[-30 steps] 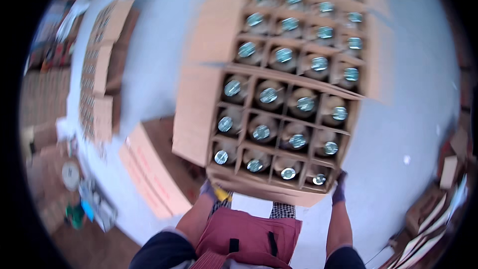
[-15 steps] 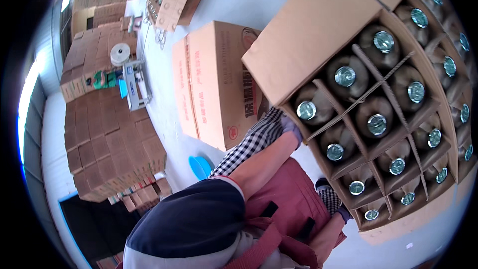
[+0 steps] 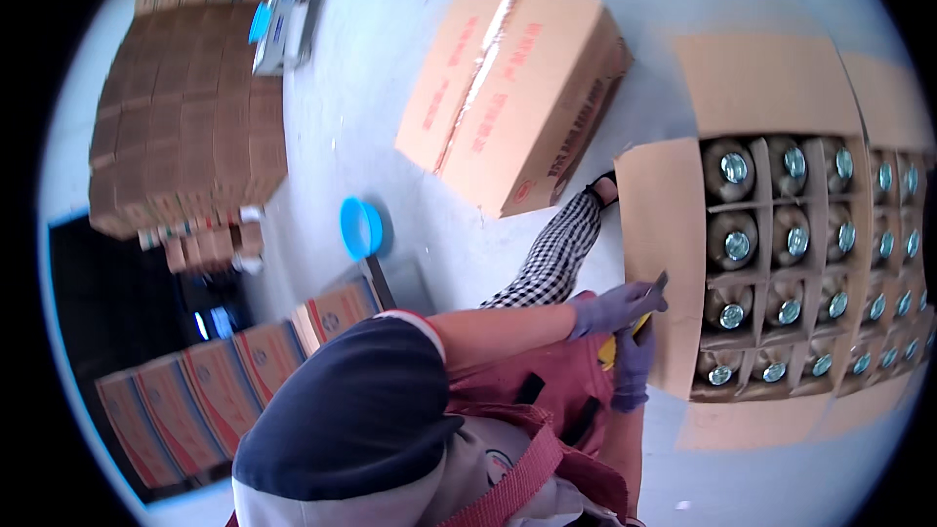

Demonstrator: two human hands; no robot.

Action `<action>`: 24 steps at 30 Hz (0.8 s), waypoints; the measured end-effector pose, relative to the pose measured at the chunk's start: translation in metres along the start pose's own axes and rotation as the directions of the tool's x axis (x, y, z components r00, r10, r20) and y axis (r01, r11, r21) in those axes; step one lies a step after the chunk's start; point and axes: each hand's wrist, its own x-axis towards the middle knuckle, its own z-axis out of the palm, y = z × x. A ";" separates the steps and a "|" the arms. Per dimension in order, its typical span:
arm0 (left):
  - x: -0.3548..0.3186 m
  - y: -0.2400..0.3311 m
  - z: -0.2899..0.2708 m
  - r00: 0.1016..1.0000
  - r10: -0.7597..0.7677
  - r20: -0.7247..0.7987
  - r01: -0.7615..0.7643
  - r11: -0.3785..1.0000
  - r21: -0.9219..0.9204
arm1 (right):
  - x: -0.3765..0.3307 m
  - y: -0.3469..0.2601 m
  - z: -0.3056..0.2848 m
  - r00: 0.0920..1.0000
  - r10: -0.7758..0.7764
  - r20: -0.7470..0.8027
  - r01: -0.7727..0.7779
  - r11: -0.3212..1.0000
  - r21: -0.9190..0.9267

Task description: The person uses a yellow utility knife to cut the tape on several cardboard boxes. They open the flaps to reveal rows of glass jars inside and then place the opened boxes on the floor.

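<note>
My left hand [image 3: 613,310], in a purple-grey glove, is closed, and a small dark tip pokes out past its fingers; what it belongs to is unclear. Just below it, my right hand [image 3: 634,367], gloved alike, is closed around a yellow-and-dark object [image 3: 607,352] that is mostly hidden. Both hands are in front of my red apron, beside the raised near flap [image 3: 664,254] of an open carton [image 3: 705,371]. Inside that carton, clear bottles [image 3: 734,239] with shiny tops stand upright between cardboard dividers.
Another open carton of bottles [image 3: 883,244] adjoins it on the right. A taped carton [image 3: 517,98] stands on the floor ahead. To the left are a blue basin [image 3: 361,228], a row of printed cartons [image 3: 220,381], tall carton stacks [image 3: 185,117] and a bench scale [image 3: 285,29].
The bottle carton was tilted close to me with both hands at its near side; now it sits level and farther off. My hands have left it and come together. The view has turned.
</note>
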 end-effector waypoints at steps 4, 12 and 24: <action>-0.085 -0.022 -0.031 0.980 0.004 -0.199 -0.036 0.986 -0.160 | -0.041 -0.036 0.030 0.907 0.354 0.227 -0.404 0.884 0.235; -0.098 -0.216 -0.281 0.280 0.033 -0.960 0.019 0.999 0.039 | 0.001 -0.059 0.092 0.848 0.523 0.082 -0.498 0.737 0.457; -0.103 -0.240 -0.550 -0.243 -0.188 -0.952 0.579 0.759 -0.298 | 0.254 -0.139 0.454 0.680 0.228 0.697 0.654 0.241 -0.717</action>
